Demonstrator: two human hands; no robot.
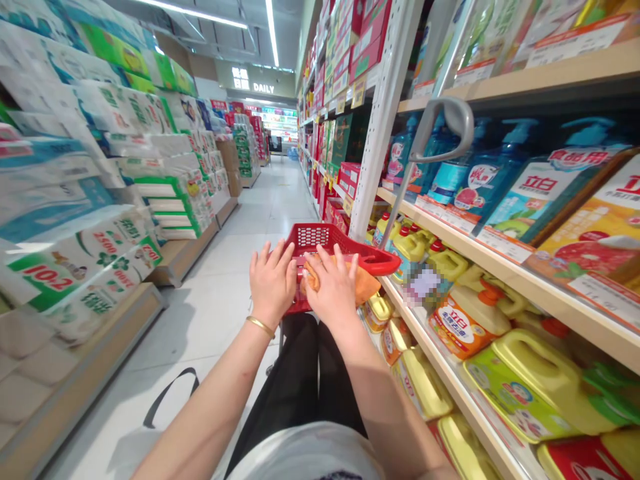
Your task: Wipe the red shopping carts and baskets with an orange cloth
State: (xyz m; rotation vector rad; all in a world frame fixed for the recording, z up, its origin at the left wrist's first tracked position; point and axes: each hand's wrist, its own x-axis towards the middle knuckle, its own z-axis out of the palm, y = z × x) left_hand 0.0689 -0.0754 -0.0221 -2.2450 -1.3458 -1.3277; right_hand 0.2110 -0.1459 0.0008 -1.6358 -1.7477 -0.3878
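Observation:
A red plastic shopping basket (320, 235) with a perforated wall is in front of my legs. Its long grey handle (442, 130) slants up to the right, beside the shelf. My left hand (273, 283) is over the basket's near left part, fingers spread, palm down. Beside it, my right hand (333, 287) rests on an orange cloth (367, 285) with its fingers apart; the cloth lies across the near right part of the basket. What is under my palms is hidden. A gold bangle (261, 327) circles my left wrist.
Shelves with blue pump bottles (493, 177) and yellow jugs (533, 377) stand close on the right. Stacked tissue packs (93, 267) line the left side. A tiled aisle (270, 193) runs ahead. A pale bag (135, 450) with a dark strap is at the lower left.

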